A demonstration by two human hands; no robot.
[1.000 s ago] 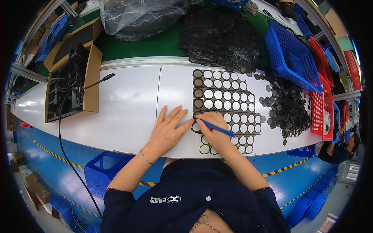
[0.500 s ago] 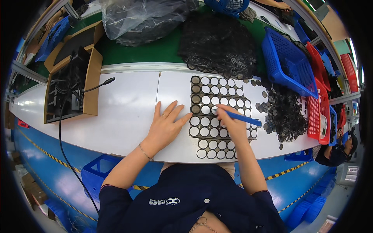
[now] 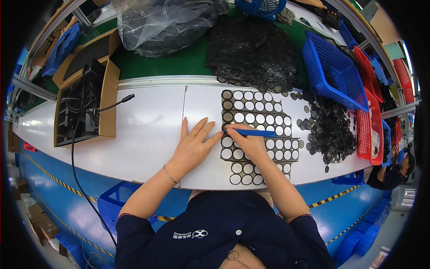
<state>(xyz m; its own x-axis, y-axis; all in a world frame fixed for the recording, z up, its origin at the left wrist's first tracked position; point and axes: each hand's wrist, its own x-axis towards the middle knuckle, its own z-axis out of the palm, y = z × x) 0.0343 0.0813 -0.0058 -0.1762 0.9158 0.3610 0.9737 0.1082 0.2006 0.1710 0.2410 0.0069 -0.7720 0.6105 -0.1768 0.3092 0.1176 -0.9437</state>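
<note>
Strips of round discs with white faces (image 3: 260,119) lie in rows on the white table, joined by dark material; the upper circles of the leftmost column (image 3: 227,105) look dark instead. In my right hand (image 3: 251,145) is a slim blue pen-like tool (image 3: 262,133), pinched between the fingers, its exact kind unclear. Its tip end, covered by my fingertips, is at the left edge of the rows. My left hand (image 3: 193,144) rests on the table with fingers spread, its thumb tip beside the same edge and close to my right fingertips.
Loose dark discs and scraps (image 3: 330,132) are heaped to the right, beside a blue basket (image 3: 336,74) and red baskets (image 3: 371,130). Behind lie a dark netted pile (image 3: 251,51) and a clear plastic bag (image 3: 165,27). A cardboard box (image 3: 107,96) with cables stands left.
My right hand has moved left with the blue tool, from among the white discs to the rows' left edge. The tool now lies flatter. My left hand stays nearly in place.
</note>
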